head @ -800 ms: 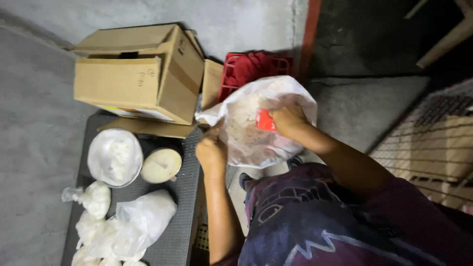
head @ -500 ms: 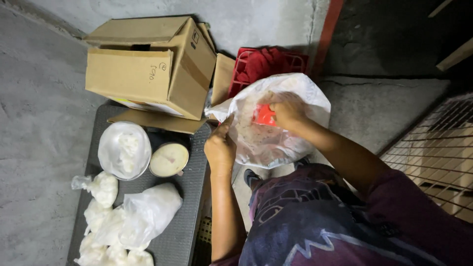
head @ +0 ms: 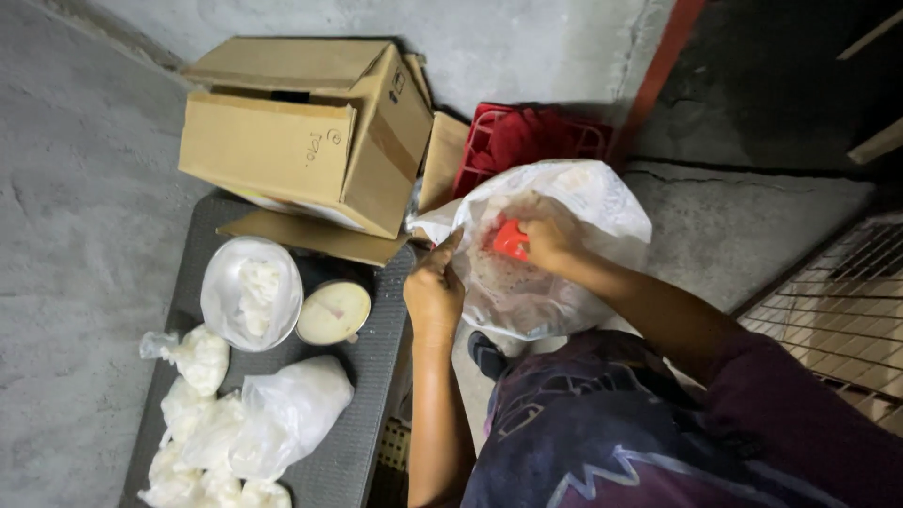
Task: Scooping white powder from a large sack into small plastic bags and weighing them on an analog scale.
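A large clear plastic bag (head: pixel 583 198) with pale contents stands in front of me on the floor. My left hand (head: pixel 435 287) pinches the bag's near rim and holds it apart. My right hand (head: pixel 546 240) reaches into the bag's mouth and grips a small red scoop (head: pixel 511 239). The inside of the bag below the scoop is hard to make out.
A dark crate top (head: pixel 362 414) on the left carries a bowl lined with plastic (head: pixel 252 293), a small round tin (head: pixel 333 312) and several tied white bags (head: pixel 226 423). A cardboard box (head: pixel 301 132) and a red crate (head: pixel 527 141) stand behind. A metal grille (head: pixel 847 292) lies right.
The view has drifted, so everything sits lower and further right in the frame. My right hand with the red scoop has gone a little deeper into the bag. My left hand keeps its hold.
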